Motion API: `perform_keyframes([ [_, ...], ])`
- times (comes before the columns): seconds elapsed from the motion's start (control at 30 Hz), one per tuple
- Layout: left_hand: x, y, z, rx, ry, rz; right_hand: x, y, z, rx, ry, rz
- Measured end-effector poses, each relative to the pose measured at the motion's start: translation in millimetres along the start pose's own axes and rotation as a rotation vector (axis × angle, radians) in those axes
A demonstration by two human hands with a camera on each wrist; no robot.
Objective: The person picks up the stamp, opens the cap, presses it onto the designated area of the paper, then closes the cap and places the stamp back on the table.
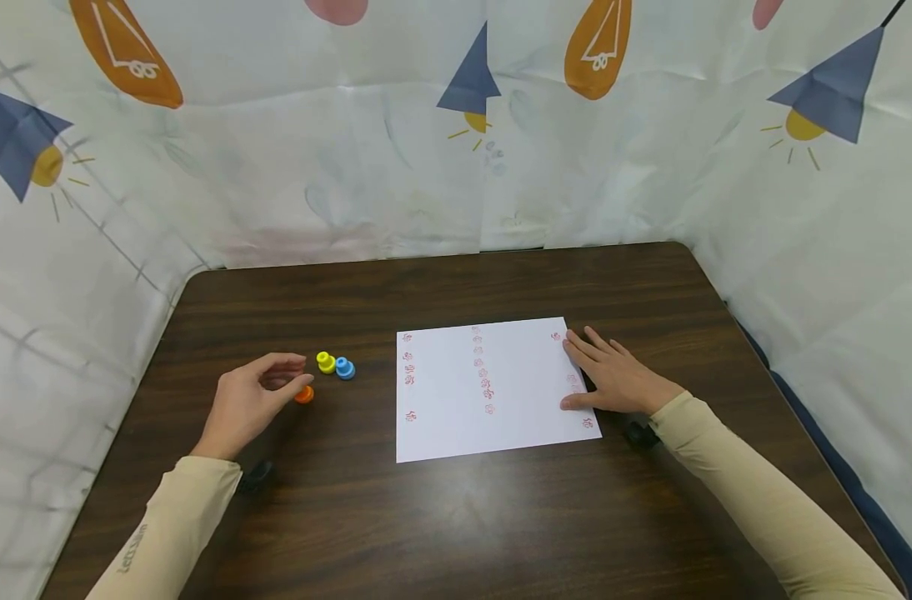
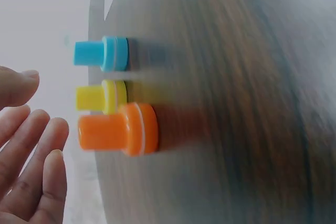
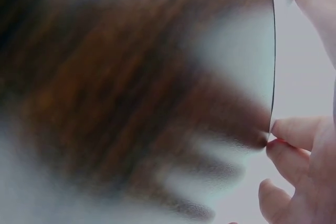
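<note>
My left hand (image 1: 248, 402) hangs by the orange stamp (image 1: 304, 395) in the head view, thumb and fingers parted; my right hand (image 1: 617, 375) lies spread on the paper (image 1: 444, 383). From the left wrist, the orange stamp stands upright near the yellow stamp (image 2: 100, 98) and blue stamp (image 2: 100, 54); a square pinch should suit. From the right wrist, light, even pressure should steady the paper.

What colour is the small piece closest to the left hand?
The piece is orange; the left wrist view shows it best.
</note>
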State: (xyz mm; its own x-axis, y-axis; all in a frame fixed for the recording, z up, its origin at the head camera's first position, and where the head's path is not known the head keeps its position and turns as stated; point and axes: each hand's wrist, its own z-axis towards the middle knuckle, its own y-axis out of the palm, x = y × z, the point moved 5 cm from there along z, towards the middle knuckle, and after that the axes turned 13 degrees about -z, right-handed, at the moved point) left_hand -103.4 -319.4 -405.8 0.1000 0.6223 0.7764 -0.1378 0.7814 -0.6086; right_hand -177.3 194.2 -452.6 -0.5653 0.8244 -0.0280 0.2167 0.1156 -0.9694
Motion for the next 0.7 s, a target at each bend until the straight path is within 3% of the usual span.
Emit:
perform_keyframes([
  [0.37, 12.2, 22.7, 13.7, -0.038, 0.019, 0.008, 1.9, 0.9, -0.4, 0.001, -0.004, -0.004],
  [0.7, 12.8, 38.8, 19.7, -0.078, 0.015, 0.043, 0.3, 0.0, -0.2, 0.008, -0.014, -0.021],
])
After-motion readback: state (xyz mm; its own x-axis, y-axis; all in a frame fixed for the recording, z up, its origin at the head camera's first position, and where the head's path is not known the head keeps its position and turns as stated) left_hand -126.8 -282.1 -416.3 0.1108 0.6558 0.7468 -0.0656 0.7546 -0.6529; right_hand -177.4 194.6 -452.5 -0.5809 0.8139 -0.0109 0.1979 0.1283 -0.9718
